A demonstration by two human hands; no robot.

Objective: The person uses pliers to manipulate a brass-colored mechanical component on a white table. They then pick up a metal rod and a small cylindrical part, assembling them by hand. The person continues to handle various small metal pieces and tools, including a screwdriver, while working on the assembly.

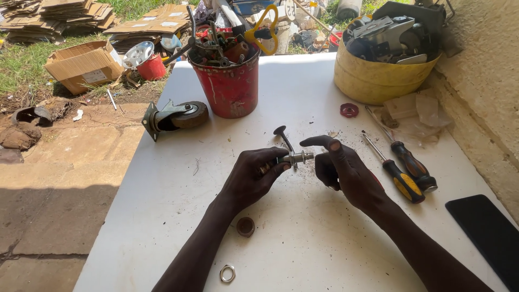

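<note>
Centre frame: left hand (253,176) pinches a small metal tap valve (292,156) above the white table (303,243), its lever handle angling up-left. Right hand (346,172) sits at its threaded end, fingers loosely curled, forefinger extended, gripping nothing. Looks like mid-disassembly; next move needs a firm twist at that end, with two screwdrivers (405,170) lying right, a steel ring (227,273) at lower centre.

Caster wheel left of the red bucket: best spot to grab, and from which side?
Probably the rubber wheel of the caster wheel, taken from above across its flat faces. It lies on its side at the left edge of the white table, mounting plate tilted outward over the edge, so the wheel is the broad, free part. Both hands are busy elsewhere.
</note>
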